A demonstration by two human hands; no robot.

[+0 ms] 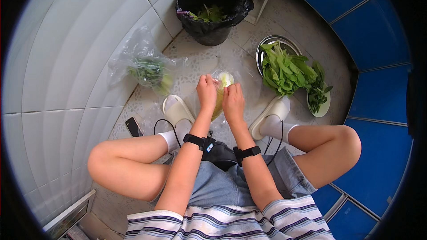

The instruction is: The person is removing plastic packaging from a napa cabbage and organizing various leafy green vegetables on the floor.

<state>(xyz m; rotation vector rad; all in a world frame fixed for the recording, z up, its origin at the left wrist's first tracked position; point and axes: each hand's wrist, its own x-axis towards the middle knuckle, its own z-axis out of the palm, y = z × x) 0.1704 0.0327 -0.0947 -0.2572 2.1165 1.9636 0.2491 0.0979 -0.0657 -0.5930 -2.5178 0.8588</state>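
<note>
Between my feet, my left hand point(206, 94) and my right hand point(233, 101) both grip the edges of a clear plastic bag point(218, 106). A pale cabbage-like vegetable point(226, 79) with a white base shows in the bag between my hands; its lower part looks yellow-green through the plastic. My fingers are closed on the film, and their tips are partly hidden. To the left, another clear bag point(146, 63) holds leafy greens. On the right, a heap of green leaves point(287, 71) lies on a round steel tray point(262, 60), spilling over its edge.
A bin lined with a black bag point(210, 30) holds leaf scraps, with a dustpan point(262, 5) behind it. Dark green sprigs point(317, 93) lie on a pale oval plate point(323, 109). A phone point(133, 127) lies near my left slipper point(176, 110). Tiled wall left, blue cabinets right.
</note>
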